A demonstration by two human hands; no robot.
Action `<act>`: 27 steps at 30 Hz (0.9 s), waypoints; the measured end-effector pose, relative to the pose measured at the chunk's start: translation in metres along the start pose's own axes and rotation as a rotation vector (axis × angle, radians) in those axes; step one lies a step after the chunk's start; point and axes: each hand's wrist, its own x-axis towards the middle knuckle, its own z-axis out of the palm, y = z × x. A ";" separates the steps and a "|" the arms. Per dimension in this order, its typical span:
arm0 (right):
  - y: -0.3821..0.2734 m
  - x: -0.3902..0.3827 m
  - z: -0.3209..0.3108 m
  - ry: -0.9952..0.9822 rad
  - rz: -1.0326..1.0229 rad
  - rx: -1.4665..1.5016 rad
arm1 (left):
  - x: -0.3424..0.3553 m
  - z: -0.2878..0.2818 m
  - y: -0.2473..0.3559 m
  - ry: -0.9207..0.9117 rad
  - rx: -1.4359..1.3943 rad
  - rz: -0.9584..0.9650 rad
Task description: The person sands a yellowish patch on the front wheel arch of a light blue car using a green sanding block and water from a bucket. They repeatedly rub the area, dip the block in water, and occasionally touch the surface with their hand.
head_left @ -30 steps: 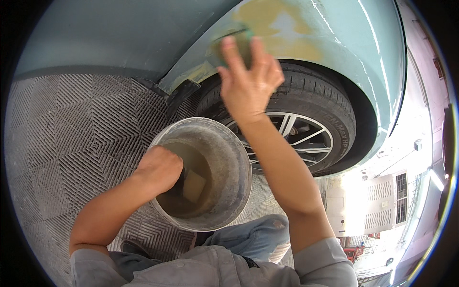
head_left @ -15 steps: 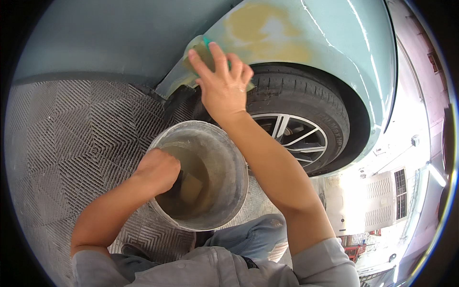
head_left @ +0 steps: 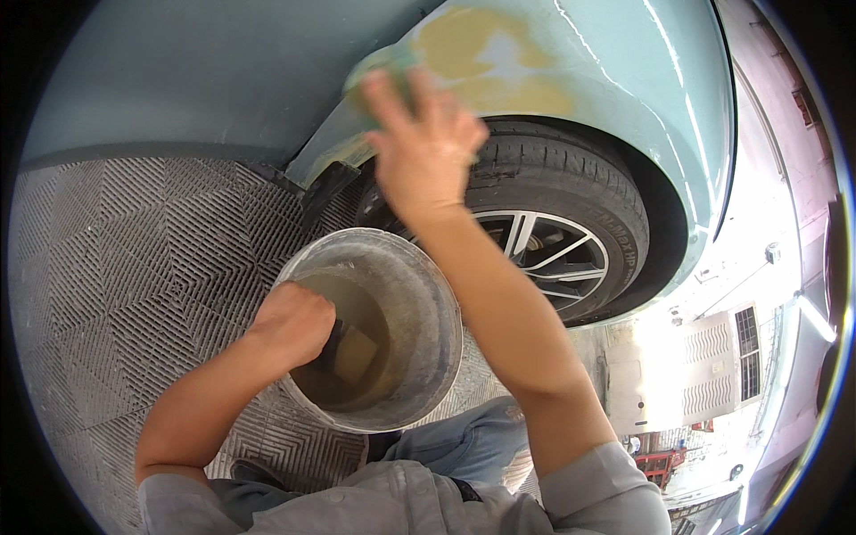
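My right hand [head_left: 428,147], blurred by motion, is pressed against the light green car fender [head_left: 615,53] above the wheel. Under its fingers is a greenish sanding pad [head_left: 392,69], partly covered. Tan filler patches [head_left: 464,43] lie on the fender just right of the fingers. My left hand [head_left: 299,323] is a fist over the left rim of a grey bucket [head_left: 437,334]. Murky water [head_left: 379,312] stands in it. A dark piece shows beside the fist, next to a beige rectangular piece [head_left: 355,355] in the water; the left fingers' hold is hidden.
The tyre [head_left: 580,178] and spoked wheel [head_left: 557,259] are right of my right forearm. A dark grey car door panel [head_left: 214,71] fills the upper left. Ribbed floor tiles [head_left: 134,285] lie below it. My jeans-clad knee [head_left: 473,441] is close to the bucket.
My right hand has shifted slightly up along the fender with the sanding pad. My left hand stays at the bucket, almost unmoved.
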 end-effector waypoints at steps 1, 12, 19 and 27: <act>0.016 0.005 -0.013 0.022 0.029 0.017 | 0.000 0.001 0.000 0.021 -0.008 0.001; 0.003 -0.025 0.007 -0.035 -0.104 0.006 | 0.001 0.000 0.001 0.019 -0.027 -0.023; 0.035 -0.014 -0.014 0.273 0.091 0.002 | 0.002 0.004 -0.001 0.025 -0.032 -0.023; 0.036 -0.023 -0.013 0.065 -0.011 0.015 | 0.001 -0.002 0.001 -0.021 0.009 -0.034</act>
